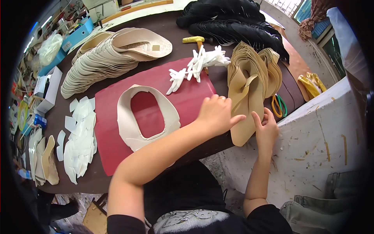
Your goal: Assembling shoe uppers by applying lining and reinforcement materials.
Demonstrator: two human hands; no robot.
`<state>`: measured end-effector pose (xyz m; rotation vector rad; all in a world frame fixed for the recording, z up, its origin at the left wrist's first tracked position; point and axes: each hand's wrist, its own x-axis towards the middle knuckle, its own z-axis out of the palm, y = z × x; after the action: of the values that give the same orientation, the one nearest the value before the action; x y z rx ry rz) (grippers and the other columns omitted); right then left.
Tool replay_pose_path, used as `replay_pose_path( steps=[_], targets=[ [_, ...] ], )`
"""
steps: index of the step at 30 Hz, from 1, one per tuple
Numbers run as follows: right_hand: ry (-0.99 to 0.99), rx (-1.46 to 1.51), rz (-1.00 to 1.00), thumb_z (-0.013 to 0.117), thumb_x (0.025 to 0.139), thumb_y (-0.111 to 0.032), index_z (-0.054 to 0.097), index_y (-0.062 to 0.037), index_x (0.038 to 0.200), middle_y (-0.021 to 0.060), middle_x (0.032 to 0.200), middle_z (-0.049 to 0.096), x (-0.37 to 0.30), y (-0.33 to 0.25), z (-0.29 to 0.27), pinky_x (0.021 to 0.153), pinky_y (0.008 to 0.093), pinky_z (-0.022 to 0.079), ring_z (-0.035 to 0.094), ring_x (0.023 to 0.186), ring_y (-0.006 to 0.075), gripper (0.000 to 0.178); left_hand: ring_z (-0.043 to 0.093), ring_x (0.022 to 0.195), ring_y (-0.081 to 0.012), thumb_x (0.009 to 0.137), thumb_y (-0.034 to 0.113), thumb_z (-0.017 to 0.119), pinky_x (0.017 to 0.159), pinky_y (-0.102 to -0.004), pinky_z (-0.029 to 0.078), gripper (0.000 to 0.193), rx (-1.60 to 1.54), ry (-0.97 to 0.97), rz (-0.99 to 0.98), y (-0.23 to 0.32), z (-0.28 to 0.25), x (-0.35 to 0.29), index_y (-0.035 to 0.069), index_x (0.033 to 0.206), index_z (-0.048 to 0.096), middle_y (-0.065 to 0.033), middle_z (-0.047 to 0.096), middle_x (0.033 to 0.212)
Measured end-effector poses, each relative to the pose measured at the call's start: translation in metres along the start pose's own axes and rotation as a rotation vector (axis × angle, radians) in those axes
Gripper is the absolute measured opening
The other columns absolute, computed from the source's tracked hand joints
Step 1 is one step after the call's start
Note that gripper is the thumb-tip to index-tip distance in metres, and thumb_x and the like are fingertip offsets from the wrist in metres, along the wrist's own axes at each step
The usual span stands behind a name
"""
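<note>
A fanned stack of tan shoe-upper pieces (pixel 243 134) lies at the right of the table, its rounded end toward me. My left hand (pixel 215 117) is at the stack's left edge, thumb stretched out over the tan material and apart from the fingers. By the right edge is my right hand (pixel 267 126), its thumb tip over the tan piece and its fingers bent, with a gap between them. A cream ring-shaped upper piece (pixel 128 130) rests on the red mat (pixel 107 144), partly covered by my left forearm.
Cream uppers (pixel 105 58) stand stacked at the far left. White flat pieces (pixel 80 136) spread left of the mat. Beyond it lie white slips (pixel 206 60), a yellow-headed hammer (pixel 193 39) and black uppers (pixel 233 33). Scissors (pixel 277 106) lie right of the tan stack, near a white ledge (pixel 311 128).
</note>
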<state>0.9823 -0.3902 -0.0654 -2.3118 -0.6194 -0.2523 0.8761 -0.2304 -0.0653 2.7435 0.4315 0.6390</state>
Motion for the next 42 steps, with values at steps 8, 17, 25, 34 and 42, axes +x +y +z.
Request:
replay_pose_path(
  steps=[8, 17, 25, 34, 42],
  targets=[
    [-0.055, 0.460, -0.164, 0.057, 0.097, -0.027, 0.062, -0.0016, 0.109, 0.0060, 0.088, 0.066, 0.017, -0.063, -0.025, 0.062, 0.0241, 0.046, 0.057, 0.071, 0.0120, 0.028, 0.056, 0.060, -0.0168, 0.094, 0.015, 0.053, 0.052, -0.0313, 0.045, 0.021, -0.791, 0.136, -0.297, -0.023, -0.080, -0.021, 0.000, 0.105, 0.062, -0.0115, 0.065, 0.075],
    [-1.024, 0.969, -0.131, 0.069, 0.082, 0.003, 0.054, 0.0056, 0.122, 0.0131, 0.091, 0.069, -0.074, -0.140, 0.073, 0.066, 0.0181, 0.050, 0.064, 0.074, 0.0114, 0.043, 0.062, 0.071, -0.0134, 0.086, 0.005, 0.066, 0.057, -0.0232, 0.051, 0.040, -1.023, 0.406, -0.731, -0.087, -0.126, -0.221, -0.002, 0.124, 0.053, -0.0116, 0.066, 0.088],
    [-1.091, 0.671, -0.210, 0.070, 0.080, 0.007, 0.055, 0.0073, 0.119, 0.0128, 0.088, 0.070, -0.107, -0.137, 0.107, 0.067, 0.0198, 0.054, 0.066, 0.074, 0.0127, 0.042, 0.063, 0.070, -0.0129, 0.079, 0.000, 0.074, 0.059, -0.0214, 0.052, 0.047, -0.884, 0.316, -0.959, -0.104, -0.116, -0.257, -0.003, 0.120, 0.054, -0.0130, 0.068, 0.090],
    [-1.075, 0.590, -0.255, 0.071, 0.080, 0.005, 0.060, 0.0078, 0.112, 0.0101, 0.084, 0.069, -0.109, -0.141, 0.112, 0.066, 0.0190, 0.053, 0.064, 0.071, 0.0106, 0.034, 0.061, 0.065, -0.0113, 0.077, 0.000, 0.075, 0.057, -0.0207, 0.051, 0.039, -0.852, 0.276, -0.994, -0.110, -0.114, -0.254, -0.003, 0.112, 0.057, -0.0116, 0.068, 0.085],
    [-1.046, 0.528, -0.280, 0.070, 0.079, 0.004, 0.062, 0.0066, 0.107, 0.0075, 0.081, 0.068, -0.110, -0.139, 0.113, 0.063, 0.0178, 0.050, 0.061, 0.068, 0.0087, 0.029, 0.058, 0.058, -0.0100, 0.077, 0.001, 0.074, 0.052, -0.0206, 0.047, 0.034, -0.810, 0.275, -1.002, -0.109, -0.110, -0.254, -0.002, 0.107, 0.057, -0.0090, 0.065, 0.077]
  ],
)
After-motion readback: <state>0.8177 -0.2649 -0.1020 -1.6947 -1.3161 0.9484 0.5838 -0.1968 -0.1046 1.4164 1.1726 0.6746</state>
